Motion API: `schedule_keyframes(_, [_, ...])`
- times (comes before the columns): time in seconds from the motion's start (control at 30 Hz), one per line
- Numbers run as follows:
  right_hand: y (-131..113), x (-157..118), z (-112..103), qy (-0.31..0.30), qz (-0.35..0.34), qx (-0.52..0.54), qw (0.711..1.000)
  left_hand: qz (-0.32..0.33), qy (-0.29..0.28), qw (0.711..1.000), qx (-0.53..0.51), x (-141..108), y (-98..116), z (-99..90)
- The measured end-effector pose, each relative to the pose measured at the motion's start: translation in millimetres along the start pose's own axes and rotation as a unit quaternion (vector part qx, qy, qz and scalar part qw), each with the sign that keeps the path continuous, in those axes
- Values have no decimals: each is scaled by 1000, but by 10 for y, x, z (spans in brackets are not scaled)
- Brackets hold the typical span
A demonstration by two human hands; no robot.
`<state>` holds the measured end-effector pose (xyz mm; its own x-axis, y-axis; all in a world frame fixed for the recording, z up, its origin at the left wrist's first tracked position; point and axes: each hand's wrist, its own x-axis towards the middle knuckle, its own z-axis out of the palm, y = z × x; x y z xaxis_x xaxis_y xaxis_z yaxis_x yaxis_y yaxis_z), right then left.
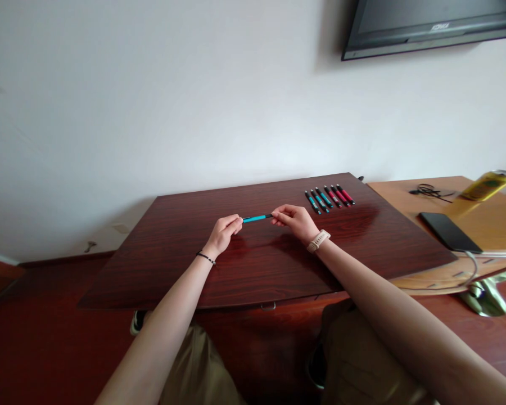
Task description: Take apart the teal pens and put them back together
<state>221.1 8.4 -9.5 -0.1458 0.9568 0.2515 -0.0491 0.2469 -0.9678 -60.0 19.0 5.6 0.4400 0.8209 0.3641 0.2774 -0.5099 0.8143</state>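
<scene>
**Teal pen [257, 217] held at both ends over the worktop [181, 247]**

We hold the pen crosswise in front of us, seemingly just above the dark, wood-grained surface, between our left hand [224, 232] and our right hand [294, 220]. On the left, our grip is closed around one end; on the right, thumb and fingertips pinch the black end. To the right of our hands lies a neat row of three teal pens [319, 201] and three red pens [339, 196], side by side and slanting alike.

We judge the pen to be light and stiff, probably plastic, with a smooth barrel that could roll or slip under a loose touch. It does not look fragile, though the slim clip along it may be its weaker part. A light pinch should be enough: the middle of the barrel suits one hand, and the two ends suit a pair.

Our fingers cover both ends, so we cannot tell which is the writing tip or whether it is out. Any print on the barrel is too small to read. At the right, the yellow can [487, 185] is blurred, and the television [438, 28] is cut off by the top edge. The gap between pen and worktop is hard to judge from here.
</scene>
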Motion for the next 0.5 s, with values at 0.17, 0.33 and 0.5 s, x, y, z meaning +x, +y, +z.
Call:
schedule_keyframes(0.17, [-111, -63, 42, 8, -50, -39, 998, 2, 24, 999, -27, 15, 16, 13])
schedule_keyframes(0.33, [-87, -58, 55, 20, -5, -22, 1000, 39, 73, 993, 87, 38, -24, 31])
schedule_keyframes(0.5, [-28, -36, 50, 28, 65, 46, 996, 134, 81, 966, 207, 54, -2, 35])
